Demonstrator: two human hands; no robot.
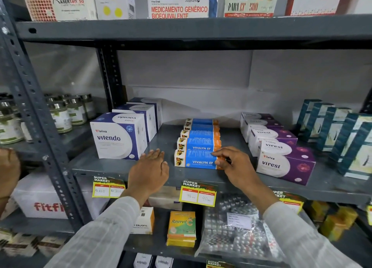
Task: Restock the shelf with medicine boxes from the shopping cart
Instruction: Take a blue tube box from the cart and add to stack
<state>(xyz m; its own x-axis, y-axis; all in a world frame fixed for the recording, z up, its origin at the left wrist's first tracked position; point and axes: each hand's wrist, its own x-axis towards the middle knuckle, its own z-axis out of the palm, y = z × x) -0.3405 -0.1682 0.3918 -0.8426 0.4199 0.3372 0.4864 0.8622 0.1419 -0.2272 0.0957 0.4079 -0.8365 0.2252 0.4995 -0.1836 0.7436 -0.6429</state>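
Note:
A row of blue-and-orange Vivalyn EF boxes runs front to back on the grey middle shelf (120, 167). The front Vivalyn EF box (194, 160) lies at the shelf's edge. My right hand (231, 165) grips its right end, thumb on the front face and fingers over the top. My left hand (150, 171) hovers flat and open over bare shelf just left of that box, holding nothing. White-and-blue Vitendo boxes (118, 136) stand to the left. No shopping cart is in view.
Purple Virest boxes (285, 165) line the right side, teal boxes (342, 134) beyond them. Yellow price tags (198, 195) hang on the shelf lip. Below sit a Raservit C box (182, 228) and bagged blister packs (235, 227). Another person's hand (8, 171) shows at far left.

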